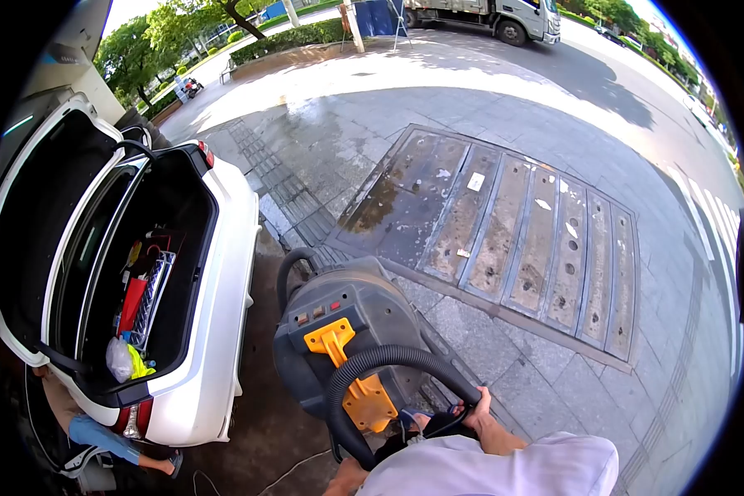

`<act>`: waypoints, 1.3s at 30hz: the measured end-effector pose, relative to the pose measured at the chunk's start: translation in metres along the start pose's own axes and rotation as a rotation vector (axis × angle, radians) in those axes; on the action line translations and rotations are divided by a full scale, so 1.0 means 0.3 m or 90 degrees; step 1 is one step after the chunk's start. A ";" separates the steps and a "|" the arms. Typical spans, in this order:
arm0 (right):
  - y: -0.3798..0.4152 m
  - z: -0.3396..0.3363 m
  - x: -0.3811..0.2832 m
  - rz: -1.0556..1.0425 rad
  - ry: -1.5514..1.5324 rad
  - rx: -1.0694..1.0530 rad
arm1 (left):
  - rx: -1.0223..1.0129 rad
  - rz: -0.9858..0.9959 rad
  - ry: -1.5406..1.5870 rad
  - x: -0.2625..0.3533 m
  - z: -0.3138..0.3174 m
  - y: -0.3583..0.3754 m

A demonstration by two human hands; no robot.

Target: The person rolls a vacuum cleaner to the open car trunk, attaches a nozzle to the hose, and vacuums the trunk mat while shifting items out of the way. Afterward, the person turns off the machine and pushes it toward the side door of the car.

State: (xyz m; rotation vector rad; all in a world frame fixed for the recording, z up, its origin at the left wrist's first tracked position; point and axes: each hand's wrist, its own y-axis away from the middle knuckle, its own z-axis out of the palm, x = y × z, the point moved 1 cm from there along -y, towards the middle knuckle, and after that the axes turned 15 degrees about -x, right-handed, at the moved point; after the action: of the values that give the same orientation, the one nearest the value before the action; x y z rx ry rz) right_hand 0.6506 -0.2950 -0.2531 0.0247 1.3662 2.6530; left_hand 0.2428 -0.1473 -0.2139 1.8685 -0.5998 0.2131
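Note:
A large grey wet-dry vacuum cleaner [351, 302] stands in front of me, with a yellow bracket [368, 405] and small switches on its top. Its ribbed black hose [405, 357] loops over towards my body. My right hand [478, 411] is closed around the black push handle, close beside the hose. At the bottom edge my left hand [349, 478] is near the other side of the handle; its fingers are mostly hidden by my shirt.
To the left is a white car [219, 306] with its trunk open, holding a red item, a metal rack and bags. A person's leg [103, 434] shows beside it. A cable [293, 467] lies on the floor. Metal-framed covers [512, 240] are set into the pavement; a truck [512, 21] is beyond.

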 end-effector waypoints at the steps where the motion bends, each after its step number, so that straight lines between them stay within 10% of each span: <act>1: -0.008 -0.018 0.006 0.000 0.008 0.002 | -0.002 -0.007 0.002 -0.008 0.004 -0.004; 19: -0.017 0.102 0.396 -0.003 -0.030 0.006 | 0.079 0.084 -0.131 -0.286 -0.360 0.030; 39: -0.092 0.433 0.346 -0.205 0.022 0.224 | 0.070 0.148 -0.130 -0.225 -0.650 -0.040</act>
State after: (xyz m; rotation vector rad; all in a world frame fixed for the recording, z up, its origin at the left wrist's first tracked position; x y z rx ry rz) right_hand 0.5630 -0.1590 -0.2056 -0.1852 1.6705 2.1399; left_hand 0.2179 0.0548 -0.1790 1.9390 -0.9642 0.2119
